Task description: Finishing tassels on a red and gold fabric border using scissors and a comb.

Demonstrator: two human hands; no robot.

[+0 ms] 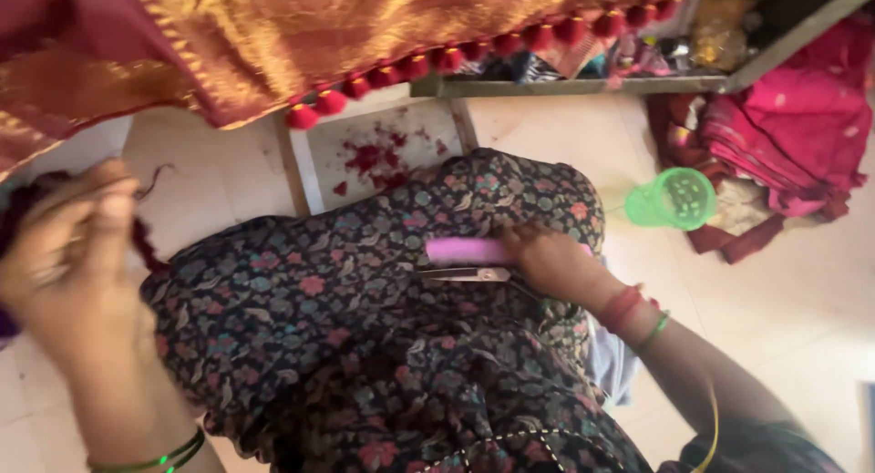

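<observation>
A: What is at the far left?

B: The person's left hand (68, 254), raised and blurred. Its fingers (100, 204) are pinched together on a dark maroon thread (146, 241), which trails down beside the hand. Above it hangs a maroon and gold cloth (273, 35), edged with a row of red tassels (410, 67).

A: And in the middle?

B: A lap covered in dark floral fabric (319, 300). Behind it, red thread scraps (374, 159) lie scattered on the pale floor (219, 172). A pair of scissors (465, 274) rests on the lap.

A: Where is the other hand?

B: The right hand (547, 259) lies on the lap, just right of the scissors. Its fingers are curled around the end of a pink stick-shaped object (469, 250), just above the blades. Bangles (629, 313) circle the wrist.

A: What lies further right?

B: A green plastic cup (674, 200) lies on its side on the floor, near a heap of pink and red cloth (784, 136).
</observation>
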